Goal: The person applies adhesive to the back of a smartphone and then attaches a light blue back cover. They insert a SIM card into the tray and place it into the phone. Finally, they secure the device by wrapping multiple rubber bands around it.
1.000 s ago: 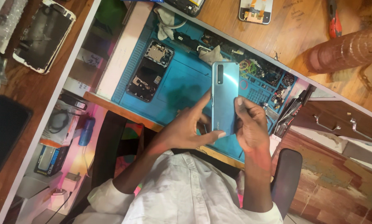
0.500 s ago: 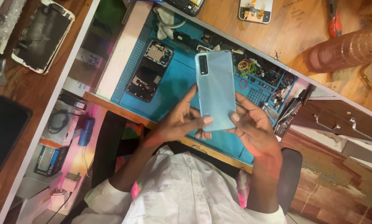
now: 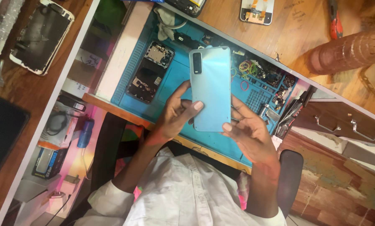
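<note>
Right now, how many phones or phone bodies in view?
5: light blue phone in both hands; opened phone on blue mat; cracked phone top left; partial ones at top edge. More may be hidden.

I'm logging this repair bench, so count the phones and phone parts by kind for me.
Light blue phone, held in both hands, back facing up: 1
Opened phone bodies on the blue mat: 1
White-framed phone bodies on the wood: 1
Loose screen parts at the top edge: 2
Total: 5

Light blue phone (image 3: 210,88), back up, camera top-left, held above blue mat (image 3: 183,75).
</note>
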